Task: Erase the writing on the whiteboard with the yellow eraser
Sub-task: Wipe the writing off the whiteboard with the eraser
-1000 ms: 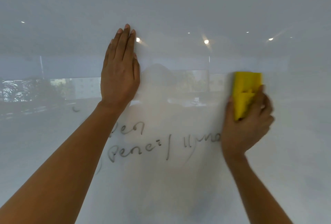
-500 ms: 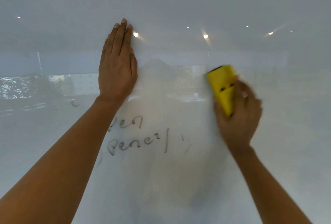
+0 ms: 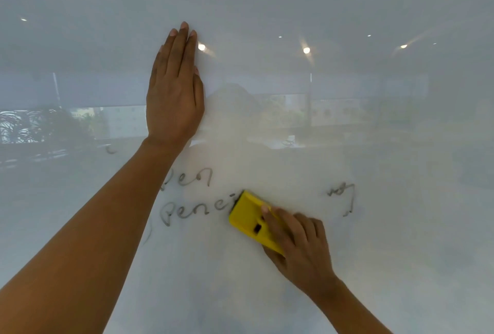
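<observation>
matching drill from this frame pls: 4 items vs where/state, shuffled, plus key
Items
1. left hand
2. right hand
3. yellow eraser
4. stray marks

States
A. pressed on the whiteboard at the end of the word "Penci"
B. flat on the board, fingers up
C. unerased, right of the eraser
D. gripping the eraser

Pairs: 1-B, 2-D, 3-A, 4-C

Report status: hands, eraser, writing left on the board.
Left hand flat on whiteboard. Right hand grips yellow eraser, pressed at end of "Penci". "Pen" and stray marks remain. Nothing obstructing.
</observation>
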### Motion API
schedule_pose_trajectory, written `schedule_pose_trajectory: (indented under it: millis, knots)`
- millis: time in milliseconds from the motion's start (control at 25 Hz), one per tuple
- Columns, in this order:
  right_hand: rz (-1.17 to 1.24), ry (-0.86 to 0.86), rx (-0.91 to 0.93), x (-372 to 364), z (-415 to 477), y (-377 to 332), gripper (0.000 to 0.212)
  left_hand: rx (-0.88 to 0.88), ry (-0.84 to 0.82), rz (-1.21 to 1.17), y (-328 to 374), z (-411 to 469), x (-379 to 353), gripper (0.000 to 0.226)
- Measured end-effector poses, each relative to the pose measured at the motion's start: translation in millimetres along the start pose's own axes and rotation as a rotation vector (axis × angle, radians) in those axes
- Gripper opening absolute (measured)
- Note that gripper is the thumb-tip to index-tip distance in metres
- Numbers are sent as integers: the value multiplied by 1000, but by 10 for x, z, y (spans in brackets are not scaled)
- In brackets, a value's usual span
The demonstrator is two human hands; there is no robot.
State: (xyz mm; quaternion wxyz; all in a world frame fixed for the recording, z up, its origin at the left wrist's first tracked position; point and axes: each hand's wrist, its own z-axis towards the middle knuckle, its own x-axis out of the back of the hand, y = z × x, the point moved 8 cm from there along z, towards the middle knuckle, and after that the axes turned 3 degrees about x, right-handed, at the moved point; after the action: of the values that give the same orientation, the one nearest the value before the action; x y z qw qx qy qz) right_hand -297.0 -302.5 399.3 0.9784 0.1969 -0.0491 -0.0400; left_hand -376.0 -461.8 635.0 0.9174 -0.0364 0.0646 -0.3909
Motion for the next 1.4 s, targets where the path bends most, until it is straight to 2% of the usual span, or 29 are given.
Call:
schedule_pose_trajectory:
  millis: [80, 160, 240, 360, 440, 480, 560, 720, 800, 840, 920, 1080, 1160, 1200, 1280, 1400]
  knots:
    - [14, -28, 70, 2, -151, 77, 45, -2, 1, 1, -1, 3, 2, 45]
    - [27, 14, 3, 117, -60, 462, 47, -2, -1, -4, -9, 2, 0, 45]
    - [-1, 134, -233, 314, 116, 1090, 50, 2, 5, -8, -16, -2, 5, 45]
    - [-138, 343, -688, 596, 230, 1850, 59, 1, 10, -8, -4, -5, 3, 45]
    - [-119, 390, -809, 604, 236, 1904, 62, 0, 9, -5, 0, -4, 0, 45]
    - [-104, 382, -790, 571, 225, 1810, 62, 3, 10, -3, 3, -7, -1, 45]
    - [-69, 301, -634, 438, 115, 1410, 58, 9, 7, 0, 4, -15, -3, 45]
    - [34, -40, -63, 60, -487, 199, 53, 9, 6, -6, -3, -5, 5, 44]
    - [22, -161, 169, -48, -740, -8, 52, 5, 8, -7, -7, -1, 13, 44]
    - [18, -177, 216, -39, -716, 84, 49, 5, 8, -8, -4, 0, 14, 45]
    - [29, -87, 115, 123, -427, 531, 44, 5, 4, -11, 2, -3, 12, 45]
    - [-82, 306, -620, 615, 183, 1873, 57, -2, 14, -4, 10, -6, 18, 45]
    - [-108, 397, -862, 655, 293, 2086, 63, -2, 17, -4, 12, -5, 17, 45]
    - [-99, 412, -889, 636, 338, 2036, 64, -1, 15, -3, 12, -6, 15, 45]
    - [-66, 358, -762, 525, 345, 1708, 61, 2, 13, -5, 11, -12, 11, 45]
    - [19, 116, -303, 223, -17, 741, 53, 4, 12, 0, 4, -5, 8, 45]
